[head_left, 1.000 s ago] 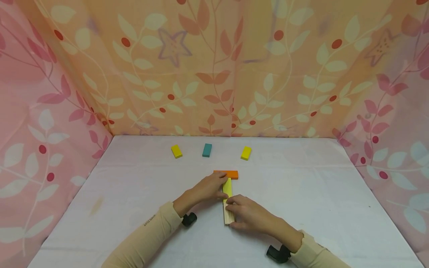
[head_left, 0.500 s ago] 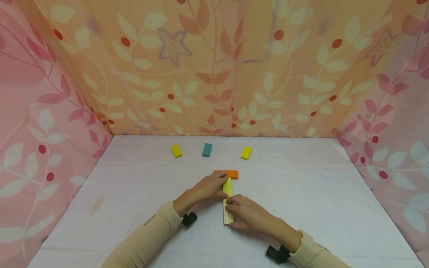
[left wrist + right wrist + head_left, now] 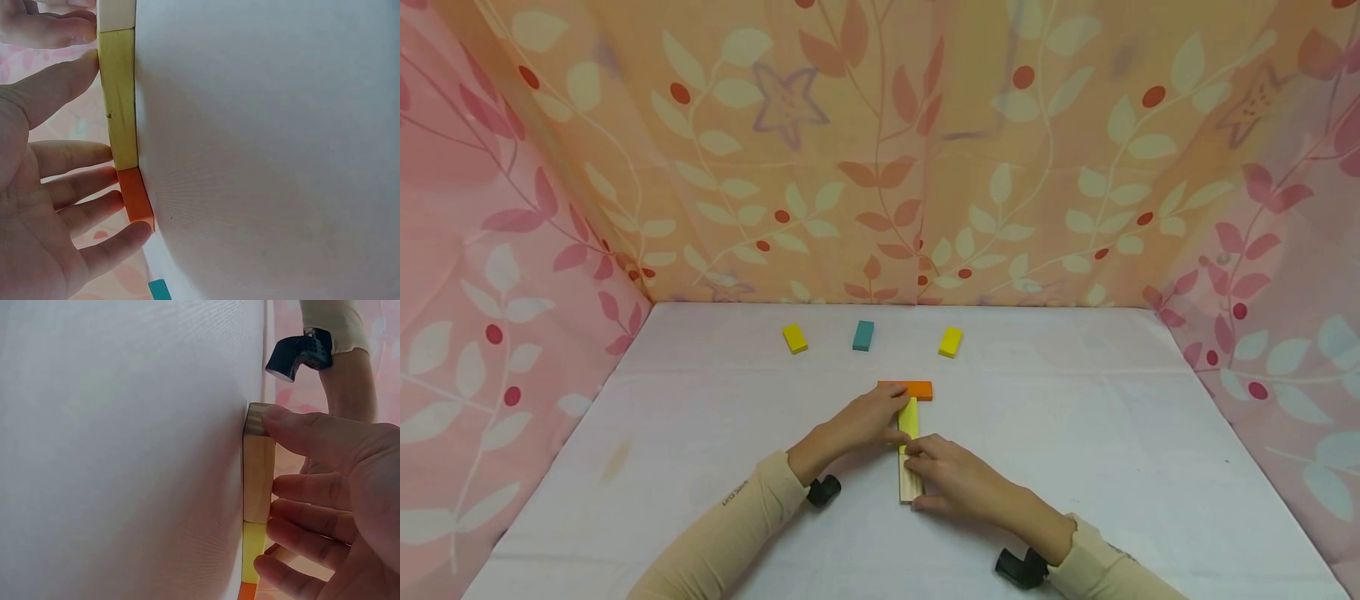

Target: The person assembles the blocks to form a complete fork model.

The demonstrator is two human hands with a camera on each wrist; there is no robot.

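Observation:
Three wooden blocks lie on the white table in a T shape. An orange block lies crosswise at the far end, a yellow block runs lengthwise from it, and a plain wood block continues that line towards me. My left hand has its thumb at the yellow block's near end, its index finger near the far end, and other fingertips on the orange block. With its thumb at the plain block's near end, my right hand rests fingertips along the plain block and onto the yellow one.
Farther back on the white table lie a yellow block, a blue-green block and another yellow block, spaced apart. Patterned orange fabric hangs behind, with pink fabric at both sides.
Over the last second the plain wood block's near end has shifted very slightly left under the right hand. Both hands otherwise stay in place, and the rear blocks lie unchanged.

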